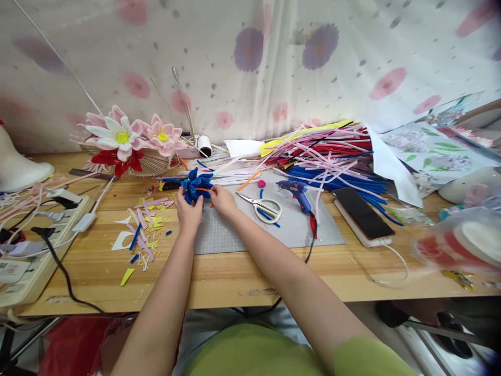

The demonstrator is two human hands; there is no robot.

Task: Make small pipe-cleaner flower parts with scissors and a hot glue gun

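A blue flower of fuzzy pipe cleaners is held up over the left part of the grey cutting mat. My left hand grips it from below, with fingers and thumb closed round its base. My right hand pinches a short orange pipe cleaner against the flower's right side; the fingertips are partly hidden. Right of my hands, white-handled scissors lie on the mat, partly spread. Beyond them rests a blue glue gun, and a small pink coil sits farther back.
Pipe cleaner scraps litter the table left of my hands. Finished pink, white and red flowers stand behind. Bundled pipe cleaners lie at the back right, near a phone. A power strip is at far left.
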